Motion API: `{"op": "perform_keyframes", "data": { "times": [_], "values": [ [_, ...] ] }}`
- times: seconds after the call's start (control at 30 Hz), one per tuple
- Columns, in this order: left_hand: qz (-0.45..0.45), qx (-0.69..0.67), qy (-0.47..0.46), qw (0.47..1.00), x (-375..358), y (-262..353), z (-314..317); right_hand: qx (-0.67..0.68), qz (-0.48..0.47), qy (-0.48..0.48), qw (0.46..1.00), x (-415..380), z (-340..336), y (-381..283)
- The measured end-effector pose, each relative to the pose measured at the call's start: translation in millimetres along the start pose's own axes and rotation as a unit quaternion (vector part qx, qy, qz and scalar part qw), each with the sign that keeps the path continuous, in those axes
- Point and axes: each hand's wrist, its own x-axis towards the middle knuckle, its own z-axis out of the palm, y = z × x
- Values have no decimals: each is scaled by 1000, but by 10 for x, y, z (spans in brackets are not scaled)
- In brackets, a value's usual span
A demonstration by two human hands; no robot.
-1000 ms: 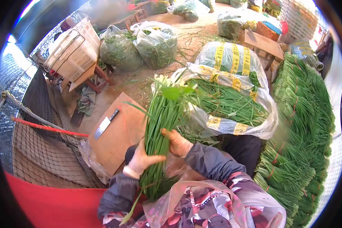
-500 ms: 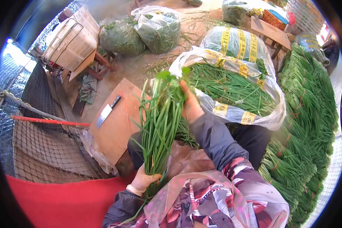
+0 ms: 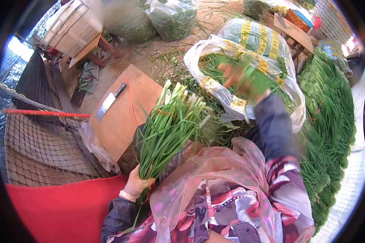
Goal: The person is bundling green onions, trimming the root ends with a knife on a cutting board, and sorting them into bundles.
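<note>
My left hand (image 3: 138, 184), in a pale glove, is closed around the lower part of a bunch of garlic chives (image 3: 166, 135). The pale cut ends of the bunch point away from me, above my lap. My right hand (image 3: 233, 77) is smeared by motion over the open plastic bag (image 3: 215, 87). A blurred clump of leafy greens (image 3: 253, 79) shows at its fingers and appears gripped. Loose chives (image 3: 209, 65) lie inside that bag. A knife (image 3: 111, 101) rests on the brown board (image 3: 127, 117) to the left of the bunch.
Stacked bundles of chives (image 3: 328, 133) line the right side. At the back stand filled plastic bags (image 3: 172, 20), a white crate (image 3: 75, 30) on a wooden stool, and a small wooden bench (image 3: 292, 32). Netting (image 3: 40, 150) and red cloth (image 3: 65, 206) are at left.
My right hand has left the top of the bunch and swung right, over the open bag, with the leafy greens. My left hand still holds the chives, slightly further left.
</note>
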Motion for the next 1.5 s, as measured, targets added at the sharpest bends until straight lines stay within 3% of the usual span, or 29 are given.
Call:
{"op": "perform_keyframes", "data": {
  "times": [0.03, 0.07, 0.1, 0.17, 0.23, 0.3, 0.37, 0.4, 0.43, 0.5, 0.57, 0.63, 0.7, 0.73, 0.77, 0.8, 0.83, 0.87, 0.9, 0.97, 1.0, 1.07, 1.1, 1.17, 1.27, 1.33, 1.37, 1.43, 1.5],
  "values": [
    [-2, -1, -1, 1000, 23, 9, 35, 19, 41, -56, 997, -89, 315, 23],
    [2, 7, -5, 1000, 53, 16, 78, -290, 94, -39, 952, -28, 631, 40],
    [4, 18, -8, 1000, 61, 16, 98, -283, 197, -47, 938, 19, 856, 10],
    [11, 48, -8, 999, 56, 1, 108, -118, 21, 145, 982, 144, 1135, 581],
    [17, 78, -8, 997, 48, -32, 111, 102, 192, 138, 966, 250, 1096, 548],
    [7, 41, -24, 999, 28, -64, 88, 161, 94, 281, 941, 404, 987, 1123],
    [8, 49, -14, 999, -60, -91, 46, 351, 61, 345, 868, 564, 109, 1877],
    [14, 59, -5, 998, -78, -91, 3, 293, 87, 327, 894, 208, 92, 840],
    [11, 55, -4, 998, -48, -172, -45, 321, 33, 335, 885, 168, -96, 809],
    [112, 134, 0, 985, 47, -402, -115, 346, -58, -29, 936, 77, -553, 1183],
    [132, 165, 11, 977, 126, -314, -16, 32, 0, 28, 999, 123, 323, 636],
    [142, 373, 66, 914, 119, -128, 120, -117, -99, 25, 988, 124, 1011, 984],
    [155, 413, 85, 893, 105, -99, 179, 132, 137, 49, 981, 273, 1164, 790],
    [164, 339, 72, 923, 111, -136, 130, 101, 161, 97, 977, 214, 1065, 414],
    [171, 263, 59, 948, 94, -161, 74, -14, -93, 153, 984, 384, 823, 1064],
    [148, 251, 43, 955, 50, -163, 17, 325, 71, 189, 924, 274, 669, 699],
    [147, 254, 43, 955, 15, -208, -77, 374, -8, 297, 878, 258, 414, 896],
    [111, 181, 27, 977, -32, -300, -172, 382, 33, 319, 867, 120, 156, 500],
    [74, 105, 13, 992, -56, -356, -236, 445, -90, 268, 850, 168, -299, 838],
    [30, 77, -13, 997, -63, -315, -267, 172, -14, 124, 977, 199, -487, 848],
    [4, 84, -8, 996, -20, -300, -252, 93, 41, 76, 992, 126, -154, 566],
    [-24, 92, -8, 995, 34, -326, -234, -201, 99, -14, 974, 183, 583, 269],
    [20, 111, -5, 994, 65, -365, -234, -406, 95, -57, 907, 250, 743, 331],
    [64, 130, -2, 989, 81, -367, -237, -336, 101, -35, 936, 279, 876, 594],
    [36, 90, -10, 995, -41, -320, -226, -404, 51, 19, 913, 359, 496, 797],
    [59, 96, 26, 993, -51, -277, -191, -144, 163, 184, 958, 417, -14, 877],
    [58, 95, 26, 993, -50, -283, -206, -59, 84, 199, 975, 380, -118, 769],
    [55, 124, 31, 990, -36, -297, -232, -70, 127, 10, 989, 286, 64, 340],
    [87, 136, 27, 987, 34, -314, -220, -350, 125, -130, 919, 366, 393, 418]
  ]
}}
